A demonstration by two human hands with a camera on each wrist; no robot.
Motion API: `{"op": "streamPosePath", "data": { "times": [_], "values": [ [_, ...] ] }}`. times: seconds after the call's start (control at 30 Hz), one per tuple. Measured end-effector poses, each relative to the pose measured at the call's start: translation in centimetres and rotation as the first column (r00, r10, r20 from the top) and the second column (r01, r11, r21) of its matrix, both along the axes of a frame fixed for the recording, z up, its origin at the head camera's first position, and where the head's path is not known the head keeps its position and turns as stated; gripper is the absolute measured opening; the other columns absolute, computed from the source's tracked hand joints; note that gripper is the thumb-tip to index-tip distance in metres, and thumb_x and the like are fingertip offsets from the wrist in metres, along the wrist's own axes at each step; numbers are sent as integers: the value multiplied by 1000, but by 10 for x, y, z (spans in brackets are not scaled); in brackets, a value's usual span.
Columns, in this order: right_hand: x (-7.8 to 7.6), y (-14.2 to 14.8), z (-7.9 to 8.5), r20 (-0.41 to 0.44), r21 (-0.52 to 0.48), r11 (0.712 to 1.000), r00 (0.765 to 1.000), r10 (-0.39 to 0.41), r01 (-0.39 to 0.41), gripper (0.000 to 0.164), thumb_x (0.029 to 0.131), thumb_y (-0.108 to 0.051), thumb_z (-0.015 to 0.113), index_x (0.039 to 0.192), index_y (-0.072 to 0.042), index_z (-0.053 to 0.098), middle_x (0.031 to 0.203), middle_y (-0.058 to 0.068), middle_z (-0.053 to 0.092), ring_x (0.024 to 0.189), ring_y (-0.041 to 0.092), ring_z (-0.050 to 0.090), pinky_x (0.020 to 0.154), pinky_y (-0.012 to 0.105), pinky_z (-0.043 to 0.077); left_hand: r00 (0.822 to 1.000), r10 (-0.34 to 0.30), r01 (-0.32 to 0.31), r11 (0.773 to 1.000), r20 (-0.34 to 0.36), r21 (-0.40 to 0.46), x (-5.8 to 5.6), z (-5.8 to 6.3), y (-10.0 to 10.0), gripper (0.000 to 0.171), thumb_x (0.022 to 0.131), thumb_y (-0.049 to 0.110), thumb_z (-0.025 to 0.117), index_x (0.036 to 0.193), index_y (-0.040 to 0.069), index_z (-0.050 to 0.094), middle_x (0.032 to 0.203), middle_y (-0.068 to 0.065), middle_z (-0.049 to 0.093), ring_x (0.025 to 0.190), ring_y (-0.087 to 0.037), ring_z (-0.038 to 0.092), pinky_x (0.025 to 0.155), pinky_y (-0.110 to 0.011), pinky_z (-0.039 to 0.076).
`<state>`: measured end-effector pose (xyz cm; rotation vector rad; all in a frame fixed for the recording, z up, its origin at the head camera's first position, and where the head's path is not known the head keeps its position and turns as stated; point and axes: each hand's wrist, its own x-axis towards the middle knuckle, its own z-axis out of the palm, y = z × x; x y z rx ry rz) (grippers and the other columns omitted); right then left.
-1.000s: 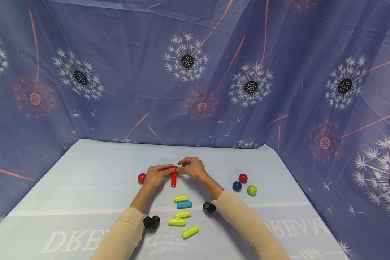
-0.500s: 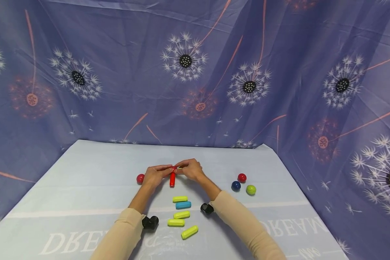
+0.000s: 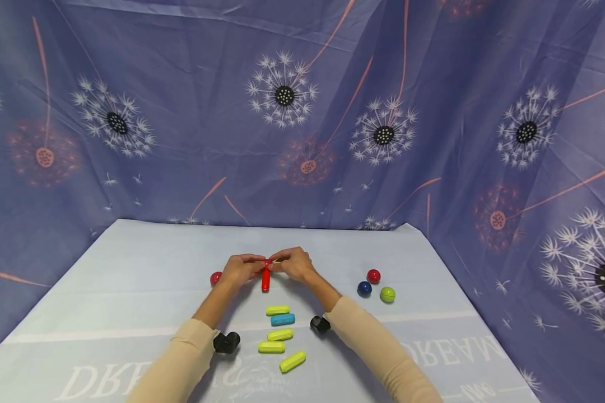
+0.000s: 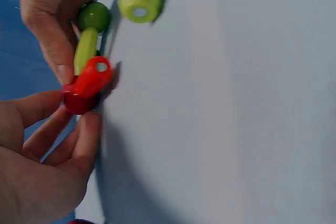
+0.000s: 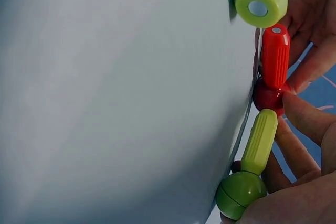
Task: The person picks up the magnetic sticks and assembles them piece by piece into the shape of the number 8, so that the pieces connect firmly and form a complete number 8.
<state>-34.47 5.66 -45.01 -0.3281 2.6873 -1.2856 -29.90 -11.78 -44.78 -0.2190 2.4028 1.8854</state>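
Red ball (image 5: pixel 269 97) sits at the middle of a small joined piece held just above the pale blue table (image 3: pixel 131 280), with a red rod (image 3: pixel 265 278) running from it toward the person and a lime rod (image 5: pixel 259 141) running out to a green ball (image 5: pixel 239 193). The left hand (image 3: pixel 238 270) pinches the red ball between thumb and fingertips, fingers curled narrow around it. The right hand (image 3: pixel 293 263) curls its fingers round the lime rod and green ball, its fingertips meeting the left hand's at the red ball.

Nearer the person lie loose rods: three lime ones (image 3: pixel 278 309) (image 3: pixel 280 334) (image 3: pixel 271 347), a blue rod (image 3: pixel 282 319) between the first two, and a fourth lime rod (image 3: pixel 292 361) tilted. Another red ball (image 3: pixel 214 277) rests just left of the left hand. Well to the right, a red (image 3: pixel 373 275), a dark blue (image 3: pixel 364 288) and a green ball (image 3: pixel 387 294) cluster together.
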Motion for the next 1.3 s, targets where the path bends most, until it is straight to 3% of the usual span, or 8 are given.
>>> {"op": "streamPosePath", "data": {
  "times": [0.27, 0.43, 0.57, 0.73, 0.83, 0.97, 1.2, 1.3],
  "values": [
    [1, -3, -2, 1, -17, 1000, 1000, 5, -5, 20, 84, -28, 83, 103, -21, 82, 100, -2, 77, 89, 16, 63, 74, 31, 46, 993, -111, 114, 991, 45, -65, 1, 20, -10, 36, 100, 14, 61, 130, -6, 63, 112, -21, 71, 100, -32, 70, 88, -35, 58],
    [2, -5, -3, 9, -15, 1000, 1000, 0, 0, 19, 84, -28, 83, 101, -20, 83, 97, -1, 76, 85, 16, 61, 72, 30, 45, 990, -138, 138, 976, 9, -166, 7, 33, -21, 31, 97, 14, 65, 124, -1, 68, 112, -20, 71, 96, -32, 69, 87, -39, 58],
    [1, -5, -3, 20, -11, 1000, 1000, -3, 3, 19, 83, -29, 83, 101, -21, 83, 94, -1, 75, 84, 17, 59, 70, 30, 44, 984, -174, 155, 943, -41, -295, 14, 43, -34, 30, 92, 14, 72, 121, 7, 73, 114, -16, 74, 99, -33, 70, 87, -46, 55],
    [1, -4, -3, 34, -5, 1000, 999, -5, 6, 20, 84, -30, 83, 102, -22, 82, 98, -2, 75, 87, 17, 59, 72, 30, 44, 974, -207, 140, 865, -89, -482, 20, 50, -49, 29, 87, 15, 76, 116, 12, 76, 111, -15, 75, 103, -31, 69, 86, -46, 54],
    [0, -4, -2, 33, -6, 1000, 999, -10, 10, 20, 84, -29, 83, 102, -22, 82, 101, -1, 75, 89, 17, 59, 73, 30, 45, 972, -212, 129, 836, -97, -533, 22, 52, -59, 29, 87, 18, 77, 115, 12, 76, 112, -17, 74, 102, -33, 68, 83, -46, 55],
    [-1, -3, 1, 25, -10, 1000, 1000, -9, 10, 21, 84, -29, 83, 103, -21, 82, 103, 1, 75, 92, 19, 59, 74, 31, 45, 975, -206, 124, 823, -87, -555, 25, 52, -72, 31, 87, 20, 77, 116, 10, 75, 113, -19, 73, 102, -34, 68, 83, -47, 54],
    [-2, -2, 2, 23, -4, 1000, 1000, -5, 5, 21, 84, -29, 83, 103, -21, 82, 102, 1, 74, 91, 18, 60, 74, 30, 45, 967, -254, 198, 780, -11, -593, 30, 47, -94, 42, 87, 26, 78, 123, 7, 71, 118, -24, 71, 108, -41, 65, 87, -54, 51],
    [-3, -1, 1, 25, -7, 1000, 1000, 0, 0, 20, 84, -29, 83, 103, -21, 82, 102, 1, 75, 91, 18, 60, 73, 30, 46, 964, -266, 220, 775, 10, -593, 31, 44, -100, 43, 87, 27, 78, 124, 7, 71, 113, -22, 73, 106, -39, 67, 85, -51, 52]
  ]
}}
